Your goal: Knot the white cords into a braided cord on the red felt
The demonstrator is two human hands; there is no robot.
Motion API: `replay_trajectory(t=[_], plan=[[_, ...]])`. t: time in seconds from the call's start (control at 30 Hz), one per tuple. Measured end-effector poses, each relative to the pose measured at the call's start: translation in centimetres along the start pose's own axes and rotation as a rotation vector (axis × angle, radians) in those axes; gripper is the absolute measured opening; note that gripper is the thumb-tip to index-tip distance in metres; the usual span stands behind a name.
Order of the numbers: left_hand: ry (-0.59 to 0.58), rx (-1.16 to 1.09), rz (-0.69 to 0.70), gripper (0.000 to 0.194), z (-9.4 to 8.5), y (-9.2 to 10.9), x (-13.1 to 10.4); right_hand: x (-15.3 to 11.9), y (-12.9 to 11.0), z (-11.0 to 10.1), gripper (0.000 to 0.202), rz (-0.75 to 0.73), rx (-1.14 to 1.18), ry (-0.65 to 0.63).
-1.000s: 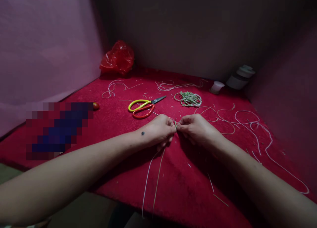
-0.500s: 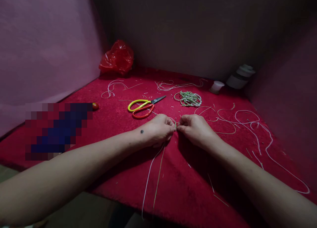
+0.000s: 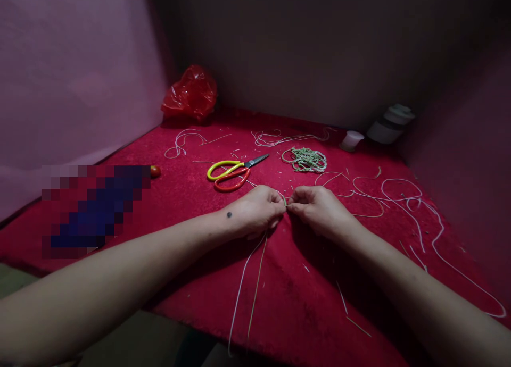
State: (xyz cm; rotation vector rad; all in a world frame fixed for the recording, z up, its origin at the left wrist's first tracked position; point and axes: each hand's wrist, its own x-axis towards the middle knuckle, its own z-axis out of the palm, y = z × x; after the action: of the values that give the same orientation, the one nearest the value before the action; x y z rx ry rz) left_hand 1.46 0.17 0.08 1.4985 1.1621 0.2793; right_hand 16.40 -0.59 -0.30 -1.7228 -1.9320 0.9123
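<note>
Just right of the middle of the red cloth, my two hands meet with their fingertips almost touching. My left hand (image 3: 261, 210) pinches a short piece of green cord (image 3: 285, 201) that stands up between the hands. My right hand (image 3: 315, 205) is closed in a pinch at the same cord, from its right side. From beneath the left hand two loose cord ends, one white (image 3: 240, 284) and one tan (image 3: 256, 284), hang toward the front edge. The exact knot or weave at the fingertips is too small to make out.
Scissors (image 3: 235, 173) with a yellow and a red handle lie behind my left hand. Beyond my right hand is a heap of green-white braided cord (image 3: 307, 159). Loose white cord (image 3: 435, 218) trails at right. A white spool (image 3: 352, 140), a jar (image 3: 391, 123) and a red plastic bag (image 3: 191, 94) stand behind.
Both hands keep their pinch at the green cord, with only a very slight shift of the fingers. The whole view has moved a little; the things on the cloth stay where they were.
</note>
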Motion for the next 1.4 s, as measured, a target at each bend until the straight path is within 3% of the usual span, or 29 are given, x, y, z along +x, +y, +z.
replay_trajectory(t=[0.37,0.6,0.9,1.0,1.1,1.23,1.4], plan=[[-0.011,0.087,-0.008,0.011,-0.1,0.1,-0.1,-0.4,-0.3,-0.5,0.006,0.177,0.304,-0.144],[-0.002,0.116,-0.031,0.013,0.0,-0.1,0.1,0.2,0.4,-0.8,0.018,0.168,0.347,-0.268],[-0.002,0.059,-0.020,0.012,-0.2,-0.2,0.0,0.1,0.0,-0.3,0.015,0.214,0.428,-0.182],[-0.015,0.036,-0.036,0.021,-0.3,0.0,0.0,0.1,0.1,-0.2,0.016,0.214,0.433,-0.178],[0.000,0.082,-0.061,0.030,-0.4,0.3,0.2,0.0,-0.1,0.0,0.014,0.230,0.419,-0.166],[0.032,0.150,-0.048,0.026,-0.3,0.2,0.7,-0.2,-0.4,0.0,0.009,0.211,0.372,-0.151],[0.066,0.180,-0.050,0.025,-0.1,0.0,0.8,-0.7,-0.4,0.1,0.007,0.166,0.391,-0.010]])
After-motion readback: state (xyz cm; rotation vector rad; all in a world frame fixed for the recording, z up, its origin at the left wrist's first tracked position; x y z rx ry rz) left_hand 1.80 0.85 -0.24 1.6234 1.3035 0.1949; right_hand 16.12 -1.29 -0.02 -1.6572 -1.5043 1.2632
